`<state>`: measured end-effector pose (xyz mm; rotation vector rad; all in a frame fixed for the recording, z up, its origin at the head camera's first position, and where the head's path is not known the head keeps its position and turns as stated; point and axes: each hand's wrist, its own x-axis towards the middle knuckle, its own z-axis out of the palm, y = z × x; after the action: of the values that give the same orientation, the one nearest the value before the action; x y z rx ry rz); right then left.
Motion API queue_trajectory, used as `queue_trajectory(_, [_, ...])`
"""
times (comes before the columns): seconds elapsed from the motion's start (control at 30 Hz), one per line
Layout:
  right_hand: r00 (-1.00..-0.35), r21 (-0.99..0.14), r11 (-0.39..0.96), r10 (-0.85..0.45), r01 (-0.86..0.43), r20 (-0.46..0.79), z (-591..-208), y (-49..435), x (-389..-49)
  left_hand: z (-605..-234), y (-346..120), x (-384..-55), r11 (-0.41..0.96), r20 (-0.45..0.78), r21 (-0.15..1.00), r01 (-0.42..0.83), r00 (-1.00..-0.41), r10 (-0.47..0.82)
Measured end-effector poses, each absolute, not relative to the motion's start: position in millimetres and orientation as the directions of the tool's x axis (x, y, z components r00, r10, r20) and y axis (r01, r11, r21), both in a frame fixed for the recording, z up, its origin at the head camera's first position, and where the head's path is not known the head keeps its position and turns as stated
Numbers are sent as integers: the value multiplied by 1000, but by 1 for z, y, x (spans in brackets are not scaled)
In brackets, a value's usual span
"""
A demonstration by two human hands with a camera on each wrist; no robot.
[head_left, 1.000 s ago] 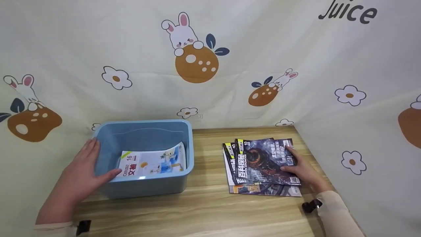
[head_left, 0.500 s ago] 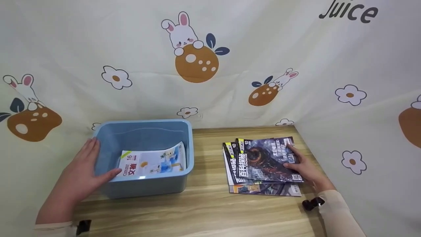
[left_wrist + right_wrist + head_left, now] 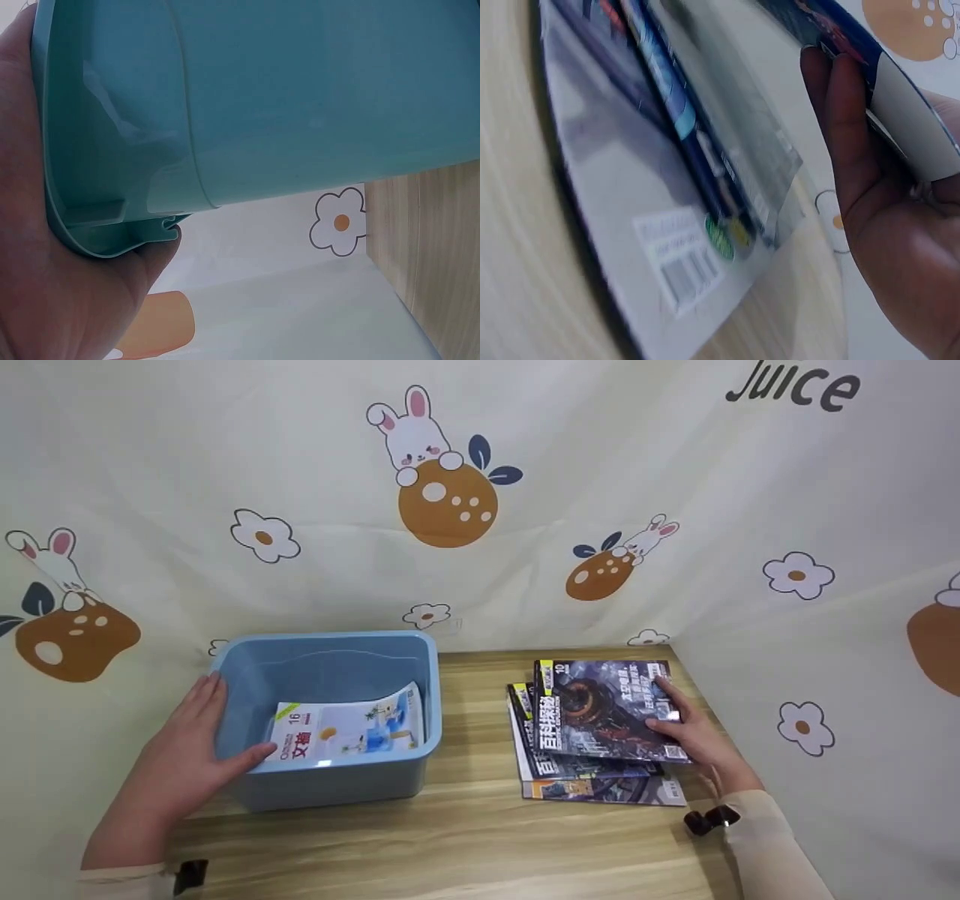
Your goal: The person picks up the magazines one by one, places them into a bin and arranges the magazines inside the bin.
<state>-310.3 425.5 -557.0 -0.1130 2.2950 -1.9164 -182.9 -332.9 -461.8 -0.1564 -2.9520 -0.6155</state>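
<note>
A blue plastic bin (image 3: 337, 787) stands on the left of the table, with a white-covered magazine (image 3: 352, 731) lying inside, one end bent up against the wall. My left hand (image 3: 180, 757) grips the bin's near left corner, also visible in the left wrist view. To the right, my right hand (image 3: 701, 739) pinches the right edge of a dark magazine (image 3: 600, 712). That magazine is lifted over the remaining magazines (image 3: 600, 790). In the right wrist view its edge bends in my fingers (image 3: 847, 112), and the stack below shows a barcode.
The wood-grain table (image 3: 480, 840) ends at a pale printed cloth (image 3: 315, 570) behind and at both sides. The cloth's right side slopes close to my right forearm. A strip of table separates the bin from the stack.
My right hand has lifted the top magazine off the stack and shifted it slightly toward the back, uncovering more of the magazine below. The left hand and bin have stayed put.
</note>
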Motion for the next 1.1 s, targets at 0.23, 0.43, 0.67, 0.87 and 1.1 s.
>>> queue_trajectory(0.23, [-989, -993, 94, -127, 69, -81, -542, 408, -314, -461, -334, -183, 909, 131, 398, 127, -988, 81])
queue_trajectory(0.43, [-989, -995, 49, -116, 91, -96, -527, 392, -315, -462, -334, -183, 910, 144, 392, 137, -986, 86])
queue_trajectory(0.67, [-990, -993, 93, -117, 69, -80, -515, 375, -316, -461, -334, -183, 910, 131, 393, 131, -988, 85])
queue_trajectory(0.87, [-989, -996, 77, -136, 50, -60, -504, 359, -317, -460, -334, -184, 911, 141, 389, 138, -986, 89])
queue_trajectory(1.1, [-985, -996, 84, -168, 23, -37, -491, 340, -317, -461, -334, -183, 911, 143, 391, 134, -986, 84])
